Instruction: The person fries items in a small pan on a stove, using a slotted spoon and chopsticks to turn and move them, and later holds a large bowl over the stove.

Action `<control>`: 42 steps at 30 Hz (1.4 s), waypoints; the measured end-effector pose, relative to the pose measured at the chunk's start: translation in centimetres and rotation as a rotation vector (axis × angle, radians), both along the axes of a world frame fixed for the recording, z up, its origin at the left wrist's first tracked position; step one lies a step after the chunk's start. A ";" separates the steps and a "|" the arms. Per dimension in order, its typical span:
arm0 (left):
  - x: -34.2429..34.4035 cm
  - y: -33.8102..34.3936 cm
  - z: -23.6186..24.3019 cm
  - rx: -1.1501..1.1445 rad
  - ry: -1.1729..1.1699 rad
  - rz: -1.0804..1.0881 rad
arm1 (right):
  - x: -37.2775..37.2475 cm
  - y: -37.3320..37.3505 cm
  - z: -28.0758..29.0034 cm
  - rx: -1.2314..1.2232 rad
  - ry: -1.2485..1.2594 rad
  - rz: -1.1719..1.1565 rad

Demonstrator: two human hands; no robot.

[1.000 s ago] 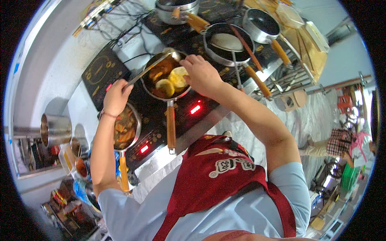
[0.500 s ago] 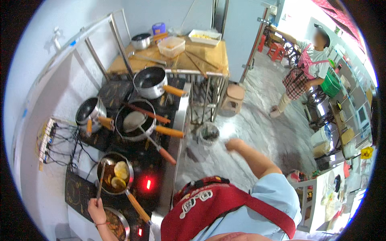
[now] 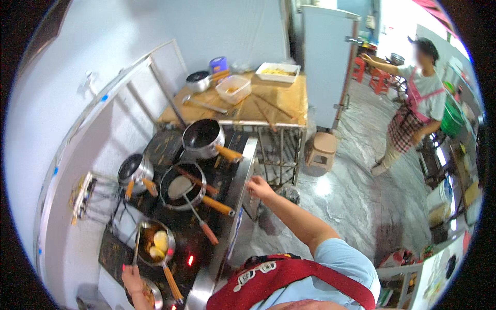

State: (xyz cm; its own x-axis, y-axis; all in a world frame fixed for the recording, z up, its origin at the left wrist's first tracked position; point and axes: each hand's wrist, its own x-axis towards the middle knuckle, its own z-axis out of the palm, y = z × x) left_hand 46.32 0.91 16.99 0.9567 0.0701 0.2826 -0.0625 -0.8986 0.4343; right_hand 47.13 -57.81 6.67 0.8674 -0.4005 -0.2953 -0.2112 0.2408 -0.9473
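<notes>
My left hand point(image 3: 133, 279) is closed round the long handle of a metal ladle point(image 3: 136, 252), whose head dips into a saucepan point(image 3: 172, 242) with brown liquid and pale yellow rounded pieces. Just below that hand, partly covered by my forearm, is another pan point(image 3: 158, 295) with food in it. My right hand point(image 3: 260, 188) hovers in the air beside the stove's right edge, fingers loosely bent and apart, with nothing seen in them. Nearest to it is a dark pan point(image 3: 166, 195) holding a strainer point(image 3: 180, 187) with a red-brown grip and a pair of brown chopsticks point(image 3: 202, 182).
On the black stove point(image 3: 178, 219) stand two more saucepans point(image 3: 204, 139) point(image 3: 135, 173). Beyond it a wooden-topped table point(image 3: 245, 111) bears a plastic tub point(image 3: 233, 90) and a white tray point(image 3: 278, 73). A stool point(image 3: 322, 151) and a person in a checked apron point(image 3: 411, 121) are to the right.
My right hand has swung left from over the floor to the stove's edge. My left hand still grips the ladle in the saucepan. The whole view has shifted, and the person at right stands with an arm outstretched.
</notes>
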 end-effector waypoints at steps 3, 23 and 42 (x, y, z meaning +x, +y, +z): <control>-2.4 -4.5 3.1 0.111 -0.046 -0.031 | 2.1 0.5 1.3 -0.123 0.031 0.086; -2.7 -2.4 2.7 -0.081 0.059 0.083 | 11.0 7.9 0.9 -0.486 0.010 0.390; -2.1 -2.3 2.2 -0.112 0.022 0.092 | 5.9 3.3 21.1 -0.681 -0.432 0.156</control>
